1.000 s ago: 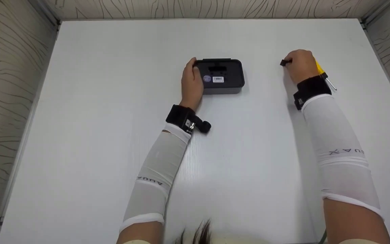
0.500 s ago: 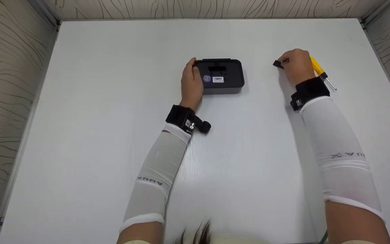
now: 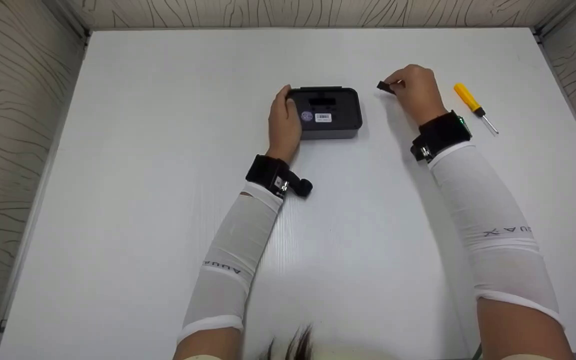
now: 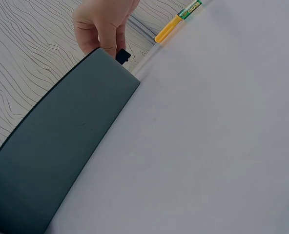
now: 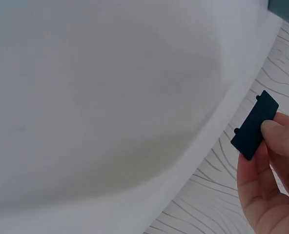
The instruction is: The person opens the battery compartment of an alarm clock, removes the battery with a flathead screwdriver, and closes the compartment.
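1. The left hand (image 3: 284,120) grips the left end of a dark box (image 3: 329,112) lying near the middle of the white table (image 3: 168,150), fingers curled over its far edge.
2. The box's long axis runs left to right.
3. Just right of the box, the right hand (image 3: 415,95) pinches a small black cover (image 3: 385,87) between thumb and fingertips, held above the table.
4. Farther right, a yellow screwdriver (image 3: 473,106) lies untouched.

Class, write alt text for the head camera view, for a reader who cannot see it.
On a white table, the left hand grips the left end of a dark grey rectangular plastic box, while the right hand pinches a small flat black plastic cover beside it. A yellow-handled screwdriver lies further right.
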